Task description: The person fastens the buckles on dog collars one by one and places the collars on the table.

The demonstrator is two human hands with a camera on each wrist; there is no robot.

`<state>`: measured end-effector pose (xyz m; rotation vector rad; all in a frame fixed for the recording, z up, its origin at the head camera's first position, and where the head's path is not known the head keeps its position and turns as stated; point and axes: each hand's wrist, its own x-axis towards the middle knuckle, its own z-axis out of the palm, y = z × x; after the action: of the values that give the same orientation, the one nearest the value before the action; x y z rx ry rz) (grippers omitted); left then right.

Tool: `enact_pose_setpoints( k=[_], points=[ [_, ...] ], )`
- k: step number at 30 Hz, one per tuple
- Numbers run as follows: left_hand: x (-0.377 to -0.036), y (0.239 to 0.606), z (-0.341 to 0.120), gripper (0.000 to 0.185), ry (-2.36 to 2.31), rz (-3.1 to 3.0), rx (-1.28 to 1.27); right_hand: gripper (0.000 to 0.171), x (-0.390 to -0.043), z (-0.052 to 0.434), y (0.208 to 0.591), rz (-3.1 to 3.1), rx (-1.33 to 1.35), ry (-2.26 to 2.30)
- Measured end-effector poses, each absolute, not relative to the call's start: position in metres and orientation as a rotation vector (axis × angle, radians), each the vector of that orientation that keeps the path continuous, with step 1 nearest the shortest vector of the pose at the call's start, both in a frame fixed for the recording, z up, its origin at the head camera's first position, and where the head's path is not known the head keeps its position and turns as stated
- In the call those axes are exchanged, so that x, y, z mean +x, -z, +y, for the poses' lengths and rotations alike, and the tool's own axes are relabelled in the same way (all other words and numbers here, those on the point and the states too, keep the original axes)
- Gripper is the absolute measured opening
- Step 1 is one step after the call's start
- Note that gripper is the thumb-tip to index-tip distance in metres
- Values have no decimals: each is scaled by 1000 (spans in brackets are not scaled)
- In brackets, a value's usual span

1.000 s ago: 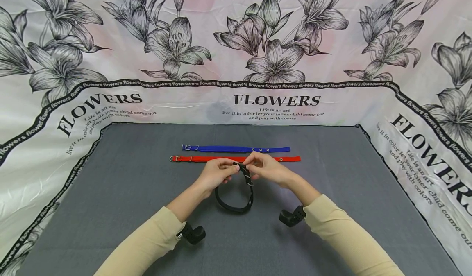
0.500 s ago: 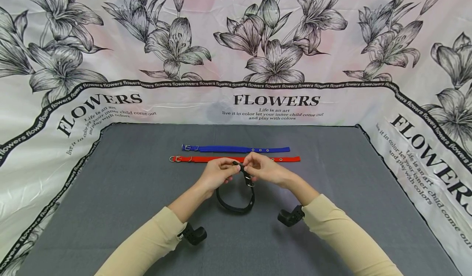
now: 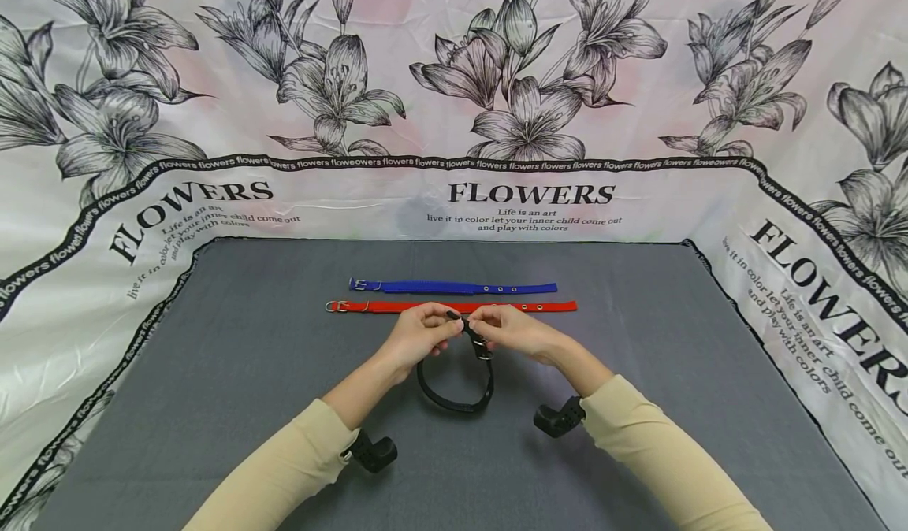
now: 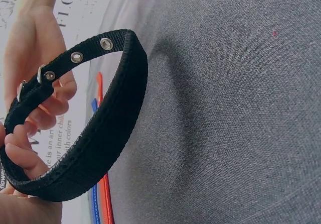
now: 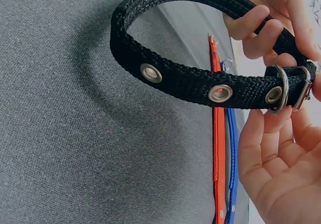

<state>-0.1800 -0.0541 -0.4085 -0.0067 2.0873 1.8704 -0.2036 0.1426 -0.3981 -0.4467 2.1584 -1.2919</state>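
A black webbing collar (image 3: 456,406) hangs in a closed loop above the table, its lower edge toward the person. In the right wrist view the strap runs through its metal buckle (image 5: 302,88), beside a D-ring (image 5: 282,86); several metal-rimmed eyelets line the strap. My left hand (image 3: 417,334) pinches the collar near the buckle, with fingers inside the loop. Opposite it, my right hand (image 3: 516,331) pinches the collar at the buckle end, its thumb and fingertips close to the left ones. Fingers partly hide the buckle in the head view.
Behind the hands a red collar (image 3: 383,306) and a blue collar (image 3: 433,287) lie flat and parallel on the grey cloth (image 3: 248,373). A white floral curtain (image 3: 369,200) borders the table at the back and sides.
The black collar's loop has shifted slightly right. My right fingertips have come down a little at the buckle end, while the left hand keeps its hold almost in place.
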Motion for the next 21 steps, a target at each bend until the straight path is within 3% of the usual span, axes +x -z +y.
enact_pose_setpoints(
  k=[21],
  points=[
    [-184, 401, -75, 20, -1944, 2062, -98, 44, -199, 138, 410, 2154, -442, 1357]
  ],
)
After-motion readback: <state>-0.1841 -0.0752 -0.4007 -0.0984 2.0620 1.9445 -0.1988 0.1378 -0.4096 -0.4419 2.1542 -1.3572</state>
